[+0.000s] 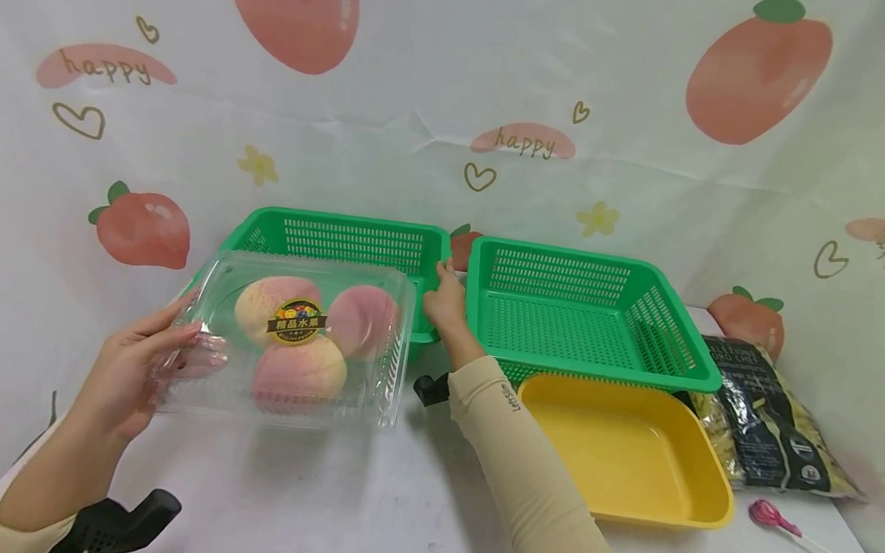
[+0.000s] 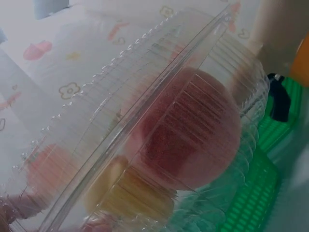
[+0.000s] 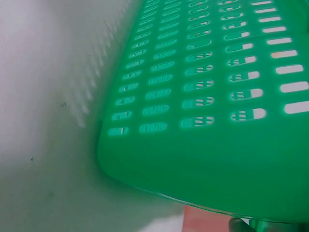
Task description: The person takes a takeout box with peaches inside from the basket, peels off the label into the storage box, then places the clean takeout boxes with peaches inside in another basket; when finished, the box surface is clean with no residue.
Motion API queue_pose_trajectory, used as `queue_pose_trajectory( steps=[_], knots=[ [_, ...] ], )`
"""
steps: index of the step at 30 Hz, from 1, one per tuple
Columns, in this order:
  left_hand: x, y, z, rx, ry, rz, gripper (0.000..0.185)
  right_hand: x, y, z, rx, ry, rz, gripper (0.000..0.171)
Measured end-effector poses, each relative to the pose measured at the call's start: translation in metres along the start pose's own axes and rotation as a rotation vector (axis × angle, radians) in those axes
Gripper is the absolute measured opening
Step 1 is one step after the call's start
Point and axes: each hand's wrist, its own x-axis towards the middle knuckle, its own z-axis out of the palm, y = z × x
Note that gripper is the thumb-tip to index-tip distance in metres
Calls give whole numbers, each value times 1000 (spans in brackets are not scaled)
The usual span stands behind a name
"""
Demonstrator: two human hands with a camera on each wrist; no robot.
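Observation:
My left hand (image 1: 141, 365) grips the left side of a clear plastic fruit box (image 1: 219, 298), its fingers seen through the plastic. Inside lie three pink and yellow peaches (image 1: 362, 322), under a round black and gold label (image 1: 297, 322). The box is raised and tilted in front of the left green basket (image 1: 354, 237), hiding much of it. At that basket's right end, my right hand (image 1: 446, 300) holds the rim. From the right wrist view, the slotted basket wall (image 3: 193, 159) fills the frame, with a fingertip at the bottom edge.
Another green basket (image 1: 561, 312) stands to the right, with a yellow tub (image 1: 628, 453) in front of it. Farther right lie a black printed food bag (image 1: 773, 419) and a pink lollipop (image 1: 774, 516). A fruit-patterned sheet (image 1: 422, 83) hangs behind.

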Motion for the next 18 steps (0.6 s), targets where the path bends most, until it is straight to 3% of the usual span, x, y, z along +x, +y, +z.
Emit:
queue_pose_trajectory(
  steps=[9, 18],
  knots=[
    [-14, -14, -10, 54, 19, 32, 40, -1, 0, 0, -8, -6, 0, 64],
    [-40, -31, -12, 88, 64, 34, 44, -2, -2, -1, -48, -16, -16, 64]
  ],
)
